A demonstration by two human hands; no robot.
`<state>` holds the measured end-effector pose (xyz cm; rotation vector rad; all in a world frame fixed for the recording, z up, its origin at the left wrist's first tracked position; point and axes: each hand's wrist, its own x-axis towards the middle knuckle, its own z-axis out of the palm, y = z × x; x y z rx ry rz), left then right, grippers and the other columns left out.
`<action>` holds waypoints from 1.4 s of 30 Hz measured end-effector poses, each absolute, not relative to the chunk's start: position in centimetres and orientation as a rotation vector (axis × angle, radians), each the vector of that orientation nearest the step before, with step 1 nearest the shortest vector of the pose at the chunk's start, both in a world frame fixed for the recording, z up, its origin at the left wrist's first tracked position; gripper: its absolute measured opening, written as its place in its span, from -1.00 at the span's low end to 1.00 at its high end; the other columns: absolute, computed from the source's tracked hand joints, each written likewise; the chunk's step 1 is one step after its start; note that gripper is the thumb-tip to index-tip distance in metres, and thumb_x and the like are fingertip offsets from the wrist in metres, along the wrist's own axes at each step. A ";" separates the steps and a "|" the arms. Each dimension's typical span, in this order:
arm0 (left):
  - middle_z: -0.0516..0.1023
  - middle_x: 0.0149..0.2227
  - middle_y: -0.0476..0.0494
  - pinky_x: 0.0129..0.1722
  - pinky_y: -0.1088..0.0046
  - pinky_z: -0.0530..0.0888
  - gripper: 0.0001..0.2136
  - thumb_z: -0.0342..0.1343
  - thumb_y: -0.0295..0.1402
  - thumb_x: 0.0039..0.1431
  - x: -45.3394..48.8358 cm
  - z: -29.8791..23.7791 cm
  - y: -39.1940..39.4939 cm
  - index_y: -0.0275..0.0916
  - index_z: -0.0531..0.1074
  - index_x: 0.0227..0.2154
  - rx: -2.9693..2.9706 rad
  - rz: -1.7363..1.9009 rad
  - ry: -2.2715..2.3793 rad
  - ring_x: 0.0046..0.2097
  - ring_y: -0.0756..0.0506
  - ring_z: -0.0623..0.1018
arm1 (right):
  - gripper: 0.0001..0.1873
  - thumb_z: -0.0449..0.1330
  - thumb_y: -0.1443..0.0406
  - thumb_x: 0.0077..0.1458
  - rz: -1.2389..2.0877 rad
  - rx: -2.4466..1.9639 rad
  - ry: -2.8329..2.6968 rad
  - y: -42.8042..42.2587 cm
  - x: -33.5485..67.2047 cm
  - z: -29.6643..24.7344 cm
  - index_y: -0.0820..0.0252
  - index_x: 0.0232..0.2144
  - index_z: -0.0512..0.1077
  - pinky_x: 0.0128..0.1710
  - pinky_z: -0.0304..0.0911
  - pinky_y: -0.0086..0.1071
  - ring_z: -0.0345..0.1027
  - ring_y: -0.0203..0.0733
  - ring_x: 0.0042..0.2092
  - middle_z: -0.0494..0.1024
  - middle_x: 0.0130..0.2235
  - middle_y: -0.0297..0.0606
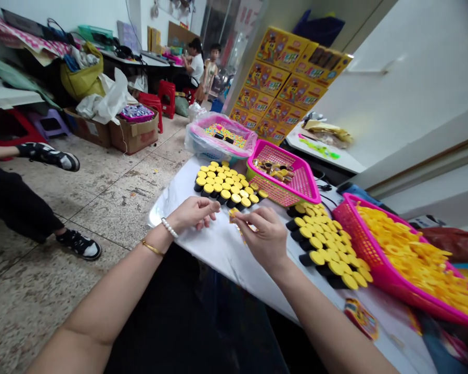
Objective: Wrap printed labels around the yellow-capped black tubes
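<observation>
My left hand (195,214) hovers over the white table (218,249), its fingers curled together beside a small yellow piece (234,213). My right hand (263,236) pinches that yellow piece between thumb and fingers; I cannot make out exactly what it is. Just beyond the hands stands a block of several black tubes with yellow caps (226,188). A second block of yellow-capped tubes (327,249) lies to the right of my right hand.
A pink basket of yellow discs (413,259) sits at the right. Another pink basket (284,179) and a bagged pink tub (220,136) stand farther back. Yellow cartons (284,78) are stacked behind. A seated person's legs (31,208) are at the left.
</observation>
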<state>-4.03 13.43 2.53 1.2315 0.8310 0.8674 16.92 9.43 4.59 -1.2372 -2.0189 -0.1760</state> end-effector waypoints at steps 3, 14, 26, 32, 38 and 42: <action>0.45 -0.51 -0.03 -0.61 0.60 0.19 -0.48 0.27 0.12 -0.05 -4.3 2.5 13.4 -0.36 0.52 -0.40 1.224 0.953 0.811 -0.58 0.12 0.32 | -0.72 0.20 0.25 0.24 -0.284 -1.084 -2.129 10.1 13.9 5.4 0.10 -0.52 0.51 -0.33 0.19 -0.26 0.24 -0.17 -0.41 0.40 -0.53 -0.28; 0.32 -0.67 0.09 -0.64 0.57 0.11 -0.58 0.35 -0.01 -0.10 -3.9 2.0 13.6 -0.32 0.47 -0.43 1.086 1.130 0.887 -0.64 0.11 0.24 | -0.54 0.07 -0.01 0.20 0.806 -1.391 -1.914 12.1 13.1 3.8 0.16 -0.59 0.33 -0.53 0.06 -0.42 0.17 -0.30 -0.53 0.33 -0.61 -0.37; 0.40 -0.67 0.01 -0.69 0.55 0.10 -0.59 0.29 0.01 -0.01 -4.0 2.9 12.0 -0.33 0.56 -0.54 1.148 1.299 1.010 -0.68 0.12 0.23 | -0.47 0.02 -0.03 0.24 0.602 -1.372 -1.576 11.5 12.3 2.6 0.14 -0.65 0.25 -0.52 0.07 -0.40 0.15 -0.30 -0.55 0.31 -0.62 -0.38; 0.55 -0.58 -0.09 -0.47 0.50 0.37 -0.74 0.37 -0.16 -0.10 -3.7 2.8 12.5 -0.31 0.65 -0.49 1.185 1.266 1.048 -0.50 0.01 0.46 | -0.56 0.02 0.09 0.28 0.420 -1.324 -1.729 11.4 11.7 1.8 0.16 -0.56 0.36 -0.42 0.13 -0.39 0.29 -0.26 -0.47 0.45 -0.54 -0.31; 0.60 -0.51 -0.15 -0.47 0.49 0.36 -0.81 0.38 -0.24 -0.10 -4.1 2.4 13.0 -0.30 0.64 -0.52 1.113 1.229 1.061 -0.45 -0.02 0.48 | -0.63 0.10 0.14 0.21 0.458 -1.332 -1.789 11.2 11.4 1.9 0.15 -0.60 0.29 -0.50 0.02 -0.41 0.13 -0.31 -0.52 0.27 -0.61 -0.41; 0.55 -0.58 -0.10 -0.58 0.50 0.25 -0.76 0.38 -0.25 -0.12 -4.0 2.0 13.3 -0.32 0.67 -0.40 1.027 1.149 1.027 -0.59 0.07 0.32 | -0.60 0.09 0.16 0.21 0.523 -1.381 -1.796 11.3 11.6 2.0 0.18 -0.63 0.36 -0.49 0.04 -0.41 0.19 -0.31 -0.53 0.37 -0.61 -0.36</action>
